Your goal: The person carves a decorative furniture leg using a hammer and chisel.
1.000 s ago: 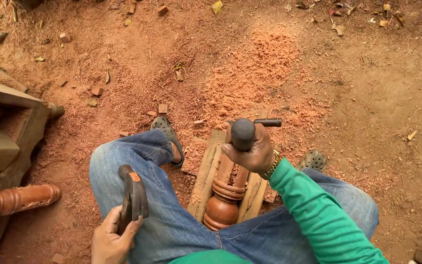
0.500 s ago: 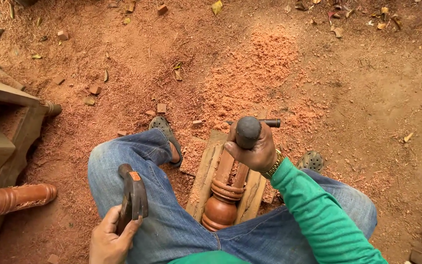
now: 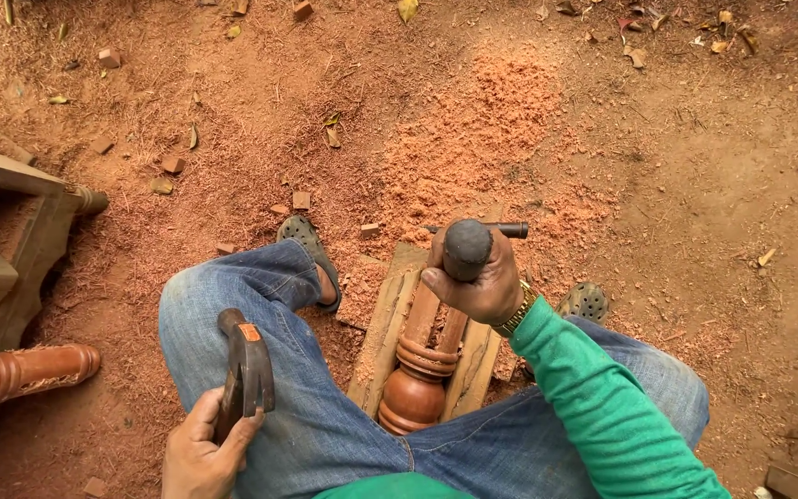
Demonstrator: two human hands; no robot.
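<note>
Gripping a hammer [image 3: 247, 374] by its handle, left hand [image 3: 200, 453] closed tight, head raised above the left thigh in blue jeans [image 3: 325, 434]. Right hand [image 3: 482, 288] clamped around a dark round-topped chisel handle [image 3: 466, 248], held upright over the upper end of a turned reddish wooden leg [image 3: 422, 370]. Gold-coloured watch [image 3: 516, 316] at the right wrist, green sleeve [image 3: 602, 397] behind it. Hands well apart, one on each side of the lap.

Turned leg lying lengthwise on a small wooden pallet [image 3: 382, 323] between the knees, bulbous end nearest the body, narrow end under the right hand. Thin dark rod [image 3: 501, 229] lying just beyond the chisel handle, near the pallet's far edge. Grey perforated shoes [image 3: 307, 242] on either side of the pallet.

Reddish sawdust heap [image 3: 482, 129] on the dirt ground [image 3: 695, 185] past the pallet's far edge, small wood offcuts scattered about. Second turned leg [image 3: 20, 370] and pieces of carved furniture [image 3: 2, 231] at the left edge.
</note>
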